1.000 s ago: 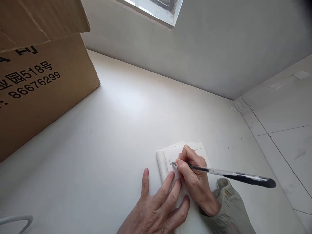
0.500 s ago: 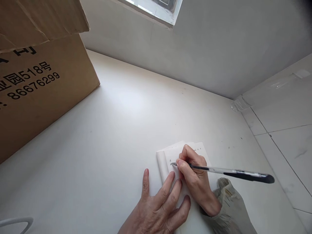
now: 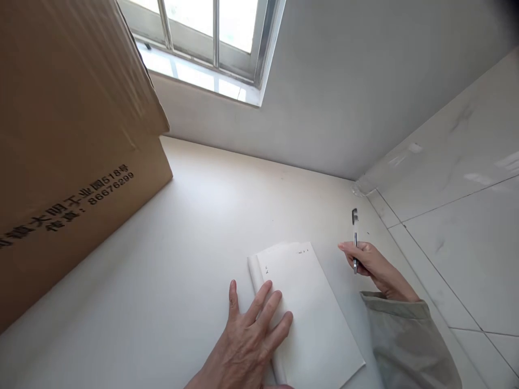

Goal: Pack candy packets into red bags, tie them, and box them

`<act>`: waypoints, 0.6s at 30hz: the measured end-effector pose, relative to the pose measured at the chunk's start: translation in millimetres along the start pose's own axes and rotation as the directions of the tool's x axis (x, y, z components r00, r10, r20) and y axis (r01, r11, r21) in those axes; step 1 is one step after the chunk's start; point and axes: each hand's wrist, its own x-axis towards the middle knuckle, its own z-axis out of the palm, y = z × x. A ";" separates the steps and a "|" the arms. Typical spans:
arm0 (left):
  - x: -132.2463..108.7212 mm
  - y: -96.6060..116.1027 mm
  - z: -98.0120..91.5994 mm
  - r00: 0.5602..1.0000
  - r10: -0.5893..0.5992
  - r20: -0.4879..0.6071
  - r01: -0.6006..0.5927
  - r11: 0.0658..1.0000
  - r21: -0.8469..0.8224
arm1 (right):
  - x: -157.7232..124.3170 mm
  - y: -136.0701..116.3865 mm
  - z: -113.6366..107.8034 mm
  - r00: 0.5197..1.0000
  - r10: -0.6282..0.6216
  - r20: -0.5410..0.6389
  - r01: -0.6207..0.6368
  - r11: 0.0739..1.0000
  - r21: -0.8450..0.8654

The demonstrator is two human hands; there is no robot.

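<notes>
A white notebook lies on the white tabletop, its left side curled into a rounded fold. Small dark handwriting shows near its top left and top right. My left hand rests with spread fingers across the notebook's left edge, the fingertips on the page. Off to the right of the notebook, my right hand grips a pen with a clear barrel and black parts. The pen stands nearly upright in the fingers, away from the paper.
A large cardboard box with black printing stands at the left. Behind the table rise a grey wall and a barred window. White marbled tiles run along the right side.
My right hand has lifted off the page and moved right, turning the pen from slanted to nearly upright. My left hand stays on the notebook. The view has tilted up, showing more window.
</notes>
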 end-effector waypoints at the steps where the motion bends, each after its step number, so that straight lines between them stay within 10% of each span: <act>1: -0.1 3.6 -1.6 1.000 -0.028 0.011 0.028 0.999 -0.015 | -0.9 11.2 -6.2 0.999 0.014 -0.048 -0.023 0.982 -0.188; 5: -1.2 26.4 -2.4 0.994 -0.104 0.018 0.104 0.994 0.015 | -6.7 45.3 -8.4 0.989 -0.088 -0.121 -0.018 0.733 -0.680; 18: -25.9 83.3 -15.9 0.931 -0.356 0.082 0.360 0.932 -0.043 | -17.8 63.0 9.1 0.978 -0.209 -0.015 0.094 0.504 -0.859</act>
